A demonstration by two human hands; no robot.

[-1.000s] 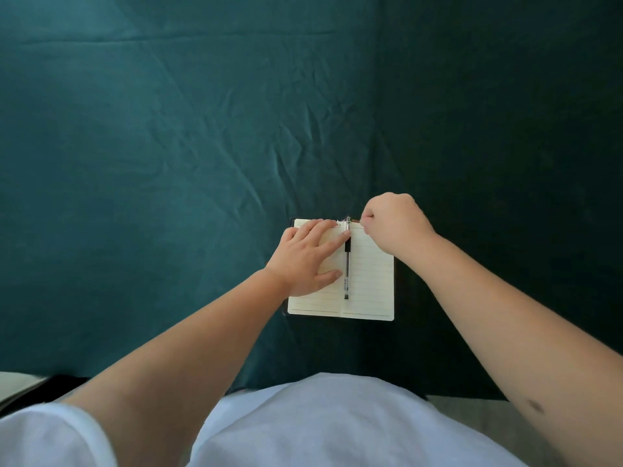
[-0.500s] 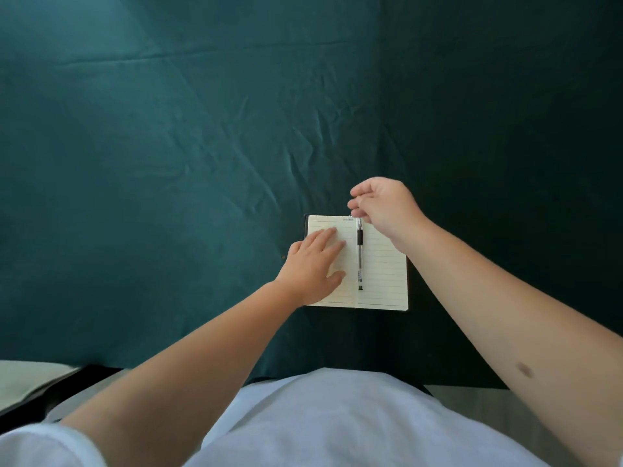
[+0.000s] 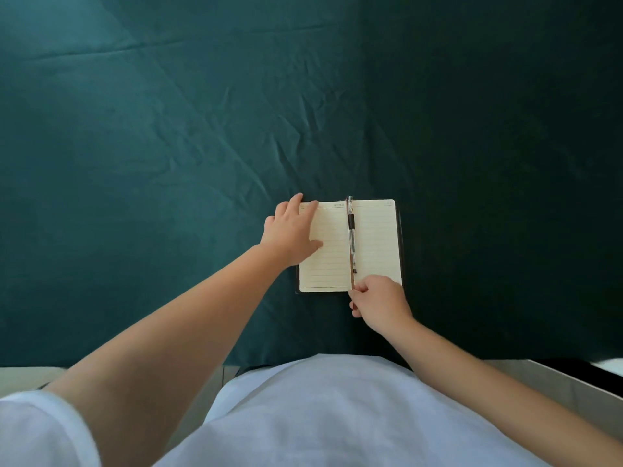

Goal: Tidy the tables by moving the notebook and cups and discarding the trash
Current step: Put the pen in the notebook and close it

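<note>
An open lined notebook [image 3: 375,237] with a dark cover lies on the dark teal tablecloth [image 3: 161,156]. A clear pen with a black grip [image 3: 351,230] rests along its spine. My left hand [image 3: 290,234] lies flat on the left page, fingers spread toward the top left corner. My right hand [image 3: 381,303] is at the bottom of the spine, with thumb and fingers pinched on the lower end of a thin brown ribbon bookmark [image 3: 352,281] that runs down the gutter beside the pen.
The cloth covers the whole table and is wrinkled toward the middle. Its near edge runs just in front of my white shirt [image 3: 337,416]. A grey metal edge [image 3: 569,382] shows at the lower right, and pale floor at the lower left.
My right hand has moved from the top of the spine down to its bottom end. My left hand has slid toward the page's top left corner. The view shifted slightly.
</note>
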